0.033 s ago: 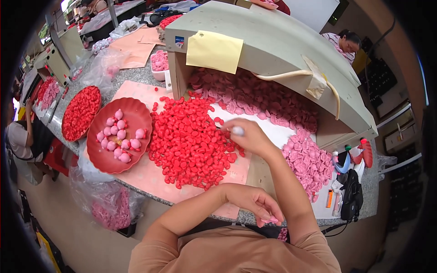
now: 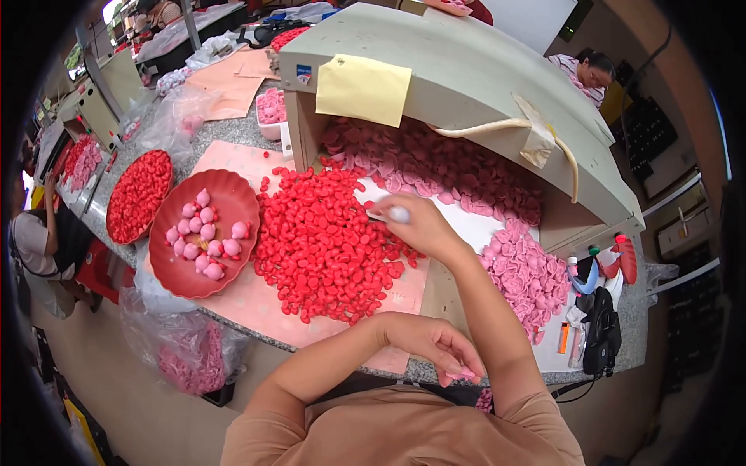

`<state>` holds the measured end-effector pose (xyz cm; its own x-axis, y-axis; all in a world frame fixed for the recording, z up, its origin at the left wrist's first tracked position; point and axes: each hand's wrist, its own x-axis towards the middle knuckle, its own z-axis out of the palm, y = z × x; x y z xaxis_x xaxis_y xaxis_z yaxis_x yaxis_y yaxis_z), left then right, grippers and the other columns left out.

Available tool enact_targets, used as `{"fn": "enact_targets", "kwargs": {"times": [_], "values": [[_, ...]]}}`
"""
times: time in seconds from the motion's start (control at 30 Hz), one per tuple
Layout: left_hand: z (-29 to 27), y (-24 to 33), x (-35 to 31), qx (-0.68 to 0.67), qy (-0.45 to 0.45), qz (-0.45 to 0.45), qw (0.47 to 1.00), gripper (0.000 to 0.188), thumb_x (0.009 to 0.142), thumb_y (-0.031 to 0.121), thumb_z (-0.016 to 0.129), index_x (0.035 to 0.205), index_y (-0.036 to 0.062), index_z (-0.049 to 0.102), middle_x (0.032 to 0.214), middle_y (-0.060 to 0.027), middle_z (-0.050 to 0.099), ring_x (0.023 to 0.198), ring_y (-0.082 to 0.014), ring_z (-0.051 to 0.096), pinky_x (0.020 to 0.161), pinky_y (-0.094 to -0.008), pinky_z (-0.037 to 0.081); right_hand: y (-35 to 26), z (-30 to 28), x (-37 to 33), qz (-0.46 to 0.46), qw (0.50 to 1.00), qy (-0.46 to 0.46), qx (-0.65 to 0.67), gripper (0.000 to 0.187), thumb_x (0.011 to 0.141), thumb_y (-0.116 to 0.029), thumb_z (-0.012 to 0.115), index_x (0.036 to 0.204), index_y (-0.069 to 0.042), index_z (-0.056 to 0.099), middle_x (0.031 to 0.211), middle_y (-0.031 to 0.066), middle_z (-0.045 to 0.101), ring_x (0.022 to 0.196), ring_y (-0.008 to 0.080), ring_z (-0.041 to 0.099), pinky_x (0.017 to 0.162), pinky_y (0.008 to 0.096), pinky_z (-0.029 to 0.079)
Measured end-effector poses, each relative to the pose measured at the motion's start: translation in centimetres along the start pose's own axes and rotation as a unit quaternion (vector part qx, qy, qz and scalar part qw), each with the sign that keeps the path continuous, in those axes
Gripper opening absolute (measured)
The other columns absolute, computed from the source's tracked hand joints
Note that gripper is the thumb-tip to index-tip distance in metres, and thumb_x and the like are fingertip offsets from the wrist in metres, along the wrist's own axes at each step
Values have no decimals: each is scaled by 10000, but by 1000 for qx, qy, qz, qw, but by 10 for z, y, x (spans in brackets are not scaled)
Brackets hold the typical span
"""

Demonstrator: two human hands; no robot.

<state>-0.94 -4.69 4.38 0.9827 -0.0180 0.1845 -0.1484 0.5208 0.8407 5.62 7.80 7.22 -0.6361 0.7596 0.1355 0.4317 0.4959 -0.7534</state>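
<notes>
Left hand (image 2: 437, 348): your fingers are curling inward, pinching a small pink piece (image 2: 464, 374) low in front of your shirt. Right hand (image 2: 416, 221): your grip is closing around a pale, round-ended tool (image 2: 399, 215); its thin tip is pointing at the right edge of the heaped red pieces (image 2: 334, 241), though whether it is touching one you cannot tell from here.

Handling, by judgement: the pink piece is probably weighing next to nothing, looking soft and thin enough to be denting under a hard squeeze. Better to be taking it by its rim, lightly, between thumb and fingertip. The red pieces are looking smooth, maybe slippery. The tool is seeming stiff, best gripped by its rounded end.

Surface: the red heap is spreading over a pink sheet (image 2: 225, 154) on a speckled stone-like table (image 2: 233, 132). Pink petal-like pieces (image 2: 524, 279) are spilling from a grey box (image 2: 482, 70). Left, a scalloped red dish (image 2: 233, 194) is holding pink balls (image 2: 207, 231).

Room: a co-worker (image 2: 579, 74) is leaning in beyond the box; another person (image 2: 35, 241) is sitting far left.
</notes>
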Motion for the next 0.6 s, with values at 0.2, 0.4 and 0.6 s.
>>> {"fn": "enact_targets", "kwargs": {"times": [0.2, 0.4, 0.6], "values": [[-10, -5, -5, -41, 1, 49, 998, 336, 916, 91, 557, 1225, -35, 521, 1187, -126, 580, 881, -147, 608, 794, -288, 500, 33, 59, 90, -191, 980, 30, -55, 283, 711, -75, 570, 978, -82, 667, 1107, 123, 614, 1064, 297, 552, 950, 392, 418], [-5, -2, -8, -78, -14, 109, 991, 307, 912, 59, 550, 1200, -48, 532, 1182, -152, 581, 921, -178, 610, 789, -327, 515, 33, 40, 49, -169, 979, -35, -113, 235, 691, -88, 588, 911, -92, 672, 1176, 69, 576, 1137, 279, 480, 1008, 376, 349], [-6, -2, -2, -49, -2, 35, 998, 316, 916, 75, 554, 1210, -39, 532, 1171, -130, 593, 908, -156, 615, 830, -315, 513, 32, 14, -11, -114, 991, -34, -67, 151, 679, -56, 603, 828, -73, 620, 1182, 61, 561, 1154, 271, 465, 1006, 370, 342]]}}
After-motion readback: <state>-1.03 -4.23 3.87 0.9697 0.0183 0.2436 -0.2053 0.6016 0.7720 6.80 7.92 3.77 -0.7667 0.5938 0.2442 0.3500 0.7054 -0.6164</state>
